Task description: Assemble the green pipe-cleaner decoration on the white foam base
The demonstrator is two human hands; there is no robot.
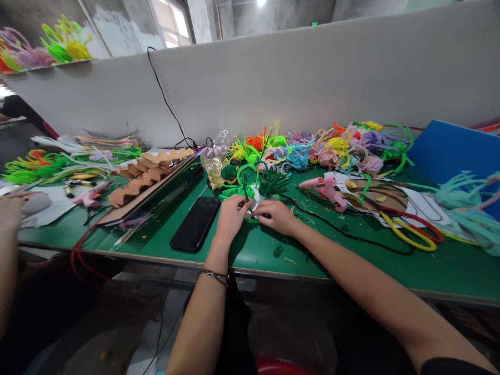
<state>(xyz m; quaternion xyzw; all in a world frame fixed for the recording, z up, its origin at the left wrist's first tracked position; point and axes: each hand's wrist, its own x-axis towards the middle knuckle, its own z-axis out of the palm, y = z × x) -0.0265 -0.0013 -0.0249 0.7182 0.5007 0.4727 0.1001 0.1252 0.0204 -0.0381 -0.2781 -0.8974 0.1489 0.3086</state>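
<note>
Fuzzy green pipe-cleaner craft, loopy with a white middle, sits on the green tabletop right between the hands. Left hand is pinching its dark stem; right hand is curled at the white bit, can't tell if gripping. Crumpled clear plastic bag behind, contents unclear.
</note>
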